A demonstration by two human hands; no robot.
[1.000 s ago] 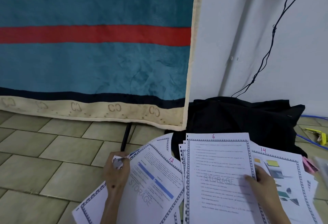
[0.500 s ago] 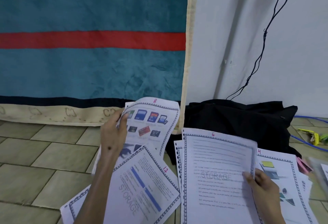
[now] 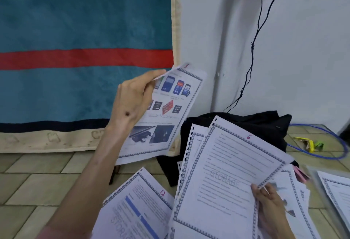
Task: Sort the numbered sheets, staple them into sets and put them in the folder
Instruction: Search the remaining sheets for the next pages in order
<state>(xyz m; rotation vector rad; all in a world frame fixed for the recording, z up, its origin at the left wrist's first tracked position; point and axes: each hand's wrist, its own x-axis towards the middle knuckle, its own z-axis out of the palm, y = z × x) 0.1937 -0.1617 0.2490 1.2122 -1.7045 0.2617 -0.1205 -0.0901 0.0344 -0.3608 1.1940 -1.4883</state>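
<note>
Left hand point(image 3: 132, 98) lifts sheet 8 point(image 3: 166, 113) up and left, its fingers pinching the top-left corner, long edge near upright. Right hand point(image 3: 269, 201) grips sheet 6 point(image 3: 225, 172) atop the floor pile, down and right. Sheet 12 point(image 3: 138, 204) lies between, nearer the left hand.

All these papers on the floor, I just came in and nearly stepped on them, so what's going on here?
A person is sorting numbered sheets. Their left hand holds up the sheet marked 8, the one with memory-card pictures. Their right hand grips a fanned stack with the sheet marked 6 on top. The sheet marked 12 lies on the tiled floor, with more sheets to the right. Nothing looks stapled yet.
</note>
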